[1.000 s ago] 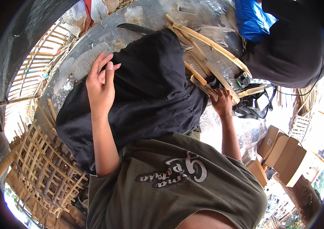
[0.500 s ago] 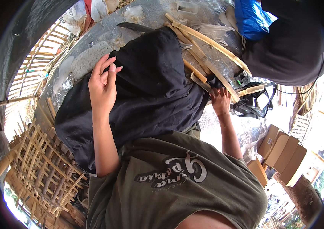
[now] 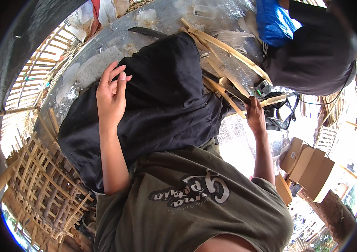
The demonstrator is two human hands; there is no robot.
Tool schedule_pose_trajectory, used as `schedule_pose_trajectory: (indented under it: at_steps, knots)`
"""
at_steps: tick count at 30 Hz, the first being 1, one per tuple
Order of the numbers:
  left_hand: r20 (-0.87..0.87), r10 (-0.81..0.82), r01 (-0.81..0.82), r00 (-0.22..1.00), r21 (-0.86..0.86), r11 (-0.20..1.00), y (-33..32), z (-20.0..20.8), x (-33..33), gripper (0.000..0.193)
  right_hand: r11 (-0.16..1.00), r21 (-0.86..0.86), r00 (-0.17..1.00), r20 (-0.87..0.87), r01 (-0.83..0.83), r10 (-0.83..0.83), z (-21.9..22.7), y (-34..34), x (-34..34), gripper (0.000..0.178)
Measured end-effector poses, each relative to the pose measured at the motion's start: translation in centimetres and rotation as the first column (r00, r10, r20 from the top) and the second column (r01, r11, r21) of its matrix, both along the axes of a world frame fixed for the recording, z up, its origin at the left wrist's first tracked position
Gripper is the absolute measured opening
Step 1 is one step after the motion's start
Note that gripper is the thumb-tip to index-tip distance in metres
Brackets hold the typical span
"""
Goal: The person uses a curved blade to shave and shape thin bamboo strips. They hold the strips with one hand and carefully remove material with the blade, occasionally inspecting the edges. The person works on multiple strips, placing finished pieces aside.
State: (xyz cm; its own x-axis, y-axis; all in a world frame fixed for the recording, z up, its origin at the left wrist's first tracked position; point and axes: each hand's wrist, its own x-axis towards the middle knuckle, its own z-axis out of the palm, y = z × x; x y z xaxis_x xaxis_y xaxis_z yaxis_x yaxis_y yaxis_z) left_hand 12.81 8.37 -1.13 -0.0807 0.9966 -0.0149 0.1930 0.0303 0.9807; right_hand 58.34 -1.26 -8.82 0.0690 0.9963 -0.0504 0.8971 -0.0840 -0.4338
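Observation:
My left hand (image 3: 112, 94) hovers over the black cloth (image 3: 165, 80) across my lap, fingers loosely bent and apart, with nothing in it. At the right, my right hand (image 3: 255, 115) has its fingers closed around the near end of a dark flat strip (image 3: 236, 92). Whether the strip is a blade I cannot tell. Split bamboo strips (image 3: 229, 49) lie in a loose pile beside it, some crossing one another. A curved dark blade (image 3: 147, 30) sticks out past the far edge of the cloth.
Another person in black (image 3: 313, 54) sits at the far right, near a blue plastic bag (image 3: 275, 23). Black straps (image 3: 285, 115) lie right of my hand. Cardboard boxes (image 3: 308, 166) stand lower right. A woven bamboo lattice (image 3: 44, 185) is at my left; a grey block (image 3: 100, 65) lies on the ground sheet.
My right hand has lifted a little and moved right, drawing the dark strip out over the bamboo. Some bamboo strips have shifted. My left hand has hardly moved.

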Motion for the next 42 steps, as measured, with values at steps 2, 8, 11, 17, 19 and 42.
schedule_pose_trajectory:
  at_steps: [2, 8, 11, 17, 19, 42]
  knots:
    - [0.011, -0.002, 0.002, 1.0, 0.0, 1.0, 0.1, -0.1, -0.1, 0.043, 0.994, -0.04, 0.995, -0.015, 0.098, -0.099, 0.4, -0.7, 0.8, 0.022]
    - [-0.027, -0.03, 0.03, 0.999, -0.003, 1.0, 0.0, -0.8, -0.5, 0.044, 0.991, -0.019, 0.991, -0.002, 0.132, -0.132, 2.5, -2.7, 1.6, 0.016]
    - [-0.058, -0.045, 0.044, 0.997, -0.017, 0.999, 0.0, -0.9, -0.7, 0.044, 0.984, 0.044, 0.985, 0.018, 0.173, -0.174, 3.0, -4.3, 3.3, 0.021]
    - [-0.131, -0.072, 0.073, 0.989, 0.0, 0.997, 0.4, -0.9, -0.2, 0.043, 0.98, 0.112, 0.969, 0.169, 0.163, -0.18, 6.2, -5.4, 6.6, 0.024]
    - [-0.159, -0.081, 0.085, 0.984, 0.015, 0.996, 0.7, -0.6, 0.2, 0.042, 0.957, 0.145, 0.96, 0.093, 0.251, -0.266, 7.3, -5.1, 7.4, 0.023]
    - [0.943, -0.08, -0.414, 0.323, 0.217, 0.884, 10.2, 10.4, -12.3, 0.042, 0.896, 0.283, 0.819, -0.377, -0.343, 0.432, 7.7, 13.0, -21.5, 0.03]
